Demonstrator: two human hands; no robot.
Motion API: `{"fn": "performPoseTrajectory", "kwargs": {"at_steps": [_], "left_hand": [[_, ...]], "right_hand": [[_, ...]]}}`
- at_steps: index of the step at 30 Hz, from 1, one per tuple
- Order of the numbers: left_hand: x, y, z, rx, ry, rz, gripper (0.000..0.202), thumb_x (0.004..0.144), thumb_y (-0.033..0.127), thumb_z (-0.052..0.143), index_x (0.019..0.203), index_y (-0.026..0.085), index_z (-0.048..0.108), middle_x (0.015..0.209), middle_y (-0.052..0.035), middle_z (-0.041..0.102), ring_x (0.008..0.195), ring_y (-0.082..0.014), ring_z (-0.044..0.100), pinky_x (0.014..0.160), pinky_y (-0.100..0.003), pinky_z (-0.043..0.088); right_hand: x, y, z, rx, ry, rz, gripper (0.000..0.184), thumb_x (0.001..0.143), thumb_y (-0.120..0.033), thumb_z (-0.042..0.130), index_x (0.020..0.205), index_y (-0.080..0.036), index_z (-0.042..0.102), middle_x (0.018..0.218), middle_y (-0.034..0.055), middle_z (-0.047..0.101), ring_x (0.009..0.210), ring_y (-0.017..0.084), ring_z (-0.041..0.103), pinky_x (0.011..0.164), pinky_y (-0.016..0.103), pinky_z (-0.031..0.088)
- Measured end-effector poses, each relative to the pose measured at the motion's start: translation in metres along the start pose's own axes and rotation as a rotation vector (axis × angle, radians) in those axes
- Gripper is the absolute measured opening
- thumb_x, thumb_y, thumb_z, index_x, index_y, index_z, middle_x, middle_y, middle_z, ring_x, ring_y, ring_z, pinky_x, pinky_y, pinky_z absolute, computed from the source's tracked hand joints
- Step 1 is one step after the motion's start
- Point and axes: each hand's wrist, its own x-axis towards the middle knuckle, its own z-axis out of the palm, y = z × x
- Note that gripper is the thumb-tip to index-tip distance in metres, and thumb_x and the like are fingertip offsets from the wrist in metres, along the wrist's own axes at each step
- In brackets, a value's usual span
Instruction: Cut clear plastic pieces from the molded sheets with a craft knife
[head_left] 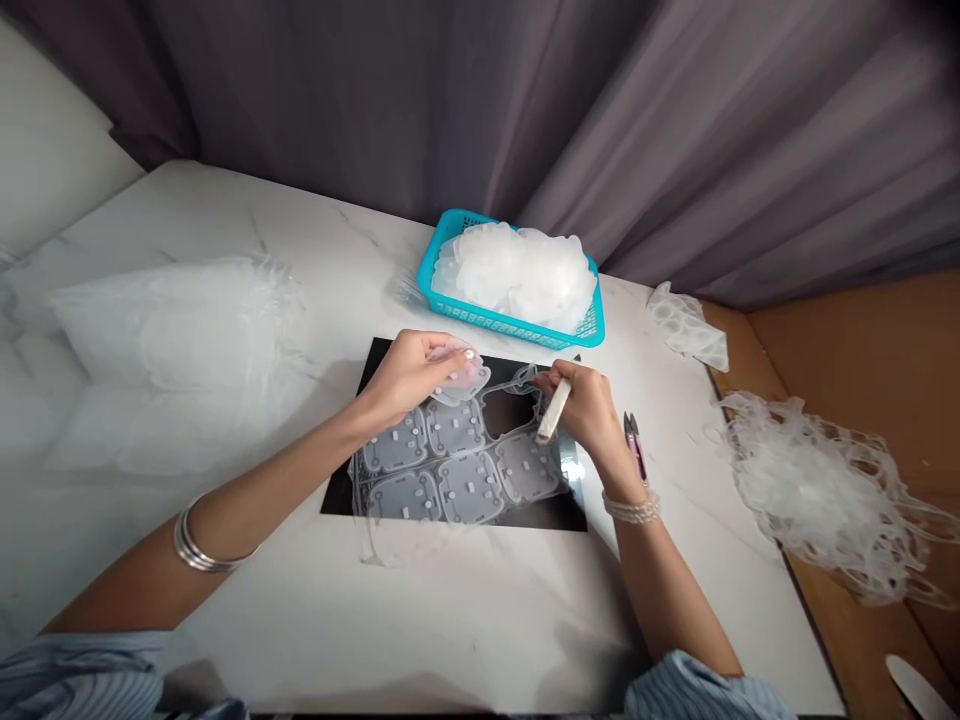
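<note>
My left hand point(415, 372) pinches a clear, rounded silicone-like piece point(466, 378) with small raised knobs, just above the sheet. Under both hands, a translucent moulded sheet point(471, 488) of several joined pieces lies on a black mat point(341, 496). One cell at its upper right is an open hole showing black. My right hand point(589, 400) is closed around a tool with a flat off-white handle point(555, 410); its working end is hidden by the fingers. Beside those fingers, the thin rim of the sheet point(527, 378) is bunched up.
A turquoise basket point(480, 318) heaped with clear pieces point(517, 270) stands behind the mat. Small snips point(635, 448) lie right of my right hand. A stack of translucent sheets point(172, 365) is at left. Clear scraps point(817, 490) pile at the table's right edge, with more scraps point(688, 325) behind.
</note>
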Motion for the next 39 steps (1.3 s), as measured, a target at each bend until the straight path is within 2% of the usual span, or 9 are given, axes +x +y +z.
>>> {"fn": "performPoseTrajectory", "kwargs": {"at_steps": [3, 6, 10, 14, 17, 25, 29, 33, 39], "left_hand": [[-0.002, 0.009, -0.003, -0.238, -0.113, -0.136, 0.028, 0.084, 0.038, 0.067, 0.095, 0.014, 0.074, 0.096, -0.0106, 0.075, 0.089, -0.0200, 0.069, 0.077, -0.029, 0.053], [-0.005, 0.018, -0.002, -0.434, -0.181, -0.241, 0.022, 0.083, 0.030, 0.068, 0.098, 0.015, 0.075, 0.097, -0.0096, 0.075, 0.089, -0.0187, 0.068, 0.076, -0.027, 0.051], [-0.008, 0.025, 0.000, -0.551, -0.273, -0.248, 0.020, 0.085, 0.024, 0.064, 0.099, 0.015, 0.076, 0.097, -0.0094, 0.074, 0.086, -0.0191, 0.067, 0.072, -0.028, 0.051], [-0.012, 0.032, -0.001, -0.634, -0.336, -0.256, 0.021, 0.086, 0.020, 0.061, 0.101, 0.015, 0.076, 0.097, -0.0096, 0.074, 0.085, -0.0190, 0.067, 0.070, -0.028, 0.051], [-0.015, 0.039, -0.002, -0.654, -0.368, -0.261, 0.024, 0.087, 0.019, 0.060, 0.104, 0.015, 0.075, 0.099, -0.0099, 0.074, 0.086, -0.0188, 0.066, 0.071, -0.028, 0.052], [-0.018, 0.048, -0.005, -0.633, -0.365, -0.307, 0.025, 0.086, 0.021, 0.060, 0.105, 0.015, 0.075, 0.102, -0.0100, 0.073, 0.087, -0.0204, 0.065, 0.069, -0.029, 0.051], [-0.018, 0.047, -0.006, -0.658, -0.380, -0.311, 0.027, 0.087, 0.022, 0.059, 0.109, 0.016, 0.073, 0.104, -0.0101, 0.072, 0.088, -0.0211, 0.066, 0.069, -0.028, 0.052], [-0.017, 0.047, -0.006, -0.686, -0.395, -0.317, 0.028, 0.088, 0.022, 0.058, 0.112, 0.014, 0.071, 0.106, -0.0115, 0.072, 0.090, -0.0226, 0.068, 0.071, -0.030, 0.053], [-0.019, 0.054, -0.006, -0.732, -0.385, -0.352, 0.030, 0.090, 0.022, 0.054, 0.112, 0.010, 0.070, 0.103, -0.0140, 0.073, 0.091, -0.0250, 0.069, 0.073, -0.033, 0.053]], "right_hand": [[-0.005, -0.017, -0.008, 0.034, 0.044, 0.016, 0.032, 0.081, -0.028, 0.059, 0.061, -0.023, 0.034, 0.064, 0.0014, 0.061, 0.076, 0.022, 0.064, 0.065, 0.028, 0.039], [-0.016, -0.044, -0.012, 0.287, 0.072, 0.038, 0.035, 0.085, -0.033, 0.062, 0.065, -0.023, 0.035, 0.084, 0.0070, 0.072, 0.093, 0.026, 0.068, 0.076, 0.033, 0.045], [-0.027, -0.069, -0.010, 0.667, -0.101, 0.112, 0.044, 0.078, -0.033, 0.073, 0.064, -0.023, 0.033, 0.095, 0.0078, 0.076, 0.086, 0.023, 0.068, 0.076, 0.035, 0.049], [-0.030, -0.073, -0.008, 0.878, -0.102, 0.137, 0.049, 0.077, -0.023, 0.075, 0.061, -0.022, 0.029, 0.089, 0.0045, 0.077, 0.080, 0.019, 0.067, 0.076, 0.032, 0.049], [-0.030, -0.072, -0.010, 0.922, -0.068, 0.154, 0.050, 0.078, -0.020, 0.074, 0.061, -0.022, 0.028, 0.085, 0.0029, 0.077, 0.077, 0.017, 0.067, 0.074, 0.031, 0.049], [-0.032, -0.077, -0.016, 0.948, -0.072, 0.187, 0.049, 0.074, -0.019, 0.078, 0.061, -0.022, 0.030, 0.082, 0.0022, 0.076, 0.079, 0.018, 0.070, 0.075, 0.031, 0.053], [-0.030, -0.075, -0.017, 0.970, -0.061, 0.212, 0.050, 0.072, -0.018, 0.079, 0.061, -0.022, 0.031, 0.082, 0.0023, 0.076, 0.070, 0.016, 0.069, 0.068, 0.029, 0.056], [-0.030, -0.075, -0.017, 0.977, -0.051, 0.239, 0.050, 0.071, -0.018, 0.080, 0.060, -0.022, 0.032, 0.082, 0.0024, 0.076, 0.069, 0.015, 0.069, 0.063, 0.026, 0.058], [-0.030, -0.074, -0.017, 0.972, -0.034, 0.255, 0.050, 0.069, -0.020, 0.083, 0.058, -0.022, 0.034, 0.081, 0.0015, 0.076, 0.072, 0.016, 0.071, 0.063, 0.027, 0.061]]}}
